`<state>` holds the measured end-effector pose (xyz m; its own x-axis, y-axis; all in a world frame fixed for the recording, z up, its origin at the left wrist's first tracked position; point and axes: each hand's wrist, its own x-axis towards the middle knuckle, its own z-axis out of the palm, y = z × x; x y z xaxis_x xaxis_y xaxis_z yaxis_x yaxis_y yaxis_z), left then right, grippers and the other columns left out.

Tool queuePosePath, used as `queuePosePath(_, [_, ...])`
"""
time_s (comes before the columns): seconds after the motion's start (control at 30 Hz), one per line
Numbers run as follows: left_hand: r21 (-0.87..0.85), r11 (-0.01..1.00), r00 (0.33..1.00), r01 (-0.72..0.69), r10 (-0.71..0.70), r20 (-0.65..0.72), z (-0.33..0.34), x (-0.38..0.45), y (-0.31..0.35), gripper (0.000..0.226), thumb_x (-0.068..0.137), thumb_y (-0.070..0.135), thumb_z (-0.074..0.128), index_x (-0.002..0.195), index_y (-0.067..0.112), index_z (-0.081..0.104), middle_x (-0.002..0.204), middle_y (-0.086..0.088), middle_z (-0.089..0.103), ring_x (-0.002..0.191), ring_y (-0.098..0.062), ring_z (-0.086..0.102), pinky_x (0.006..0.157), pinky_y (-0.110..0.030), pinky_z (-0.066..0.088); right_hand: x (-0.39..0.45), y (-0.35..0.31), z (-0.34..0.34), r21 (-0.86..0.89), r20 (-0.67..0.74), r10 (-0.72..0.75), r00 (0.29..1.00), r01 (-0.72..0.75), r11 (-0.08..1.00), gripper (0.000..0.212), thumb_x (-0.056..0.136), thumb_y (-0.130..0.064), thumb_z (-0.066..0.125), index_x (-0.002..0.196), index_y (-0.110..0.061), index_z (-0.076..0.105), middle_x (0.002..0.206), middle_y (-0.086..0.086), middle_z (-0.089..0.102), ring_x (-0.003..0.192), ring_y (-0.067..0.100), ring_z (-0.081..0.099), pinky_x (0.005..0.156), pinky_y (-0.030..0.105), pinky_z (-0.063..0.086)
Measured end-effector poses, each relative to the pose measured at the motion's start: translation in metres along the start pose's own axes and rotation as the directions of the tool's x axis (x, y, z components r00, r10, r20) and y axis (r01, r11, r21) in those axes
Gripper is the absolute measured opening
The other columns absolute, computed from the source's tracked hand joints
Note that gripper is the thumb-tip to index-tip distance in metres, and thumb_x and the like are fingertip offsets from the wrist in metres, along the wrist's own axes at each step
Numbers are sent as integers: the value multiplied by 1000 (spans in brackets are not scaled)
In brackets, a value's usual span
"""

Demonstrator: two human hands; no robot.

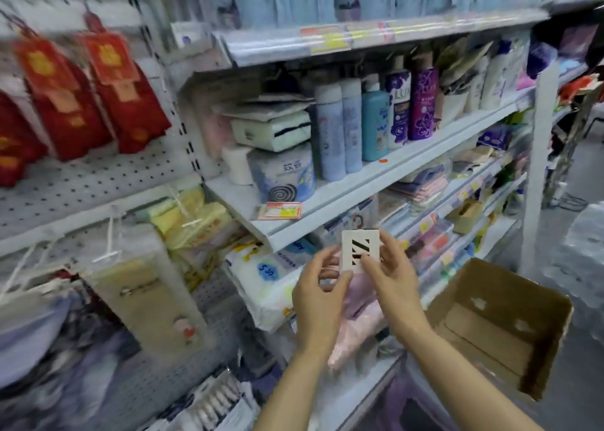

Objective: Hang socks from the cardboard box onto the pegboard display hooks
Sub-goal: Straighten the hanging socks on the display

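A pack of pale pink socks [356, 326] with a white header card [359, 244] bearing black stripes is held up in front of the shelves. My left hand [318, 296] grips its left side and my right hand [392, 280] pinches the card's right edge. The open cardboard box [496, 326] sits at lower right, and no socks show inside it. The white pegboard [98, 182] fills the left, with red sock packs [127, 104] hanging on upper hooks and beige and yellow packs [147, 300] on lower hooks.
Metal shelves [376, 182] to the right of the pegboard carry shampoo bottles [421, 104], tissue packs and packaged goods. A white upright post [539, 169] ends the shelving. Beyond it at the right lies grey floor.
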<state>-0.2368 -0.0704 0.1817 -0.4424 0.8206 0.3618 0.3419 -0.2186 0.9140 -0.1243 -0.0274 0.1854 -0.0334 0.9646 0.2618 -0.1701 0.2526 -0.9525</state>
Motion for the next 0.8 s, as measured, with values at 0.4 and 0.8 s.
queuePosePath(0.4, [359,918,898,-166,291,-330,-191,-7,19,62,74,18,80,105,68,61,101,26,68,77,4,66,62,-12,52,-48,-51,179,240,291,-168,942,98,966,59,86,16,61,126,-27,58,112,5,73,91,5,70,76,11,53])
queuePosePath(0.8, [576,816,730,-50,423,-537,-317,1,83,46,83,18,78,114,47,63,106,25,66,87,3,65,75,-28,58,-72,-127,307,407,532,-324,782,99,908,55,92,4,61,138,-24,52,109,-3,70,94,8,70,78,27,59])
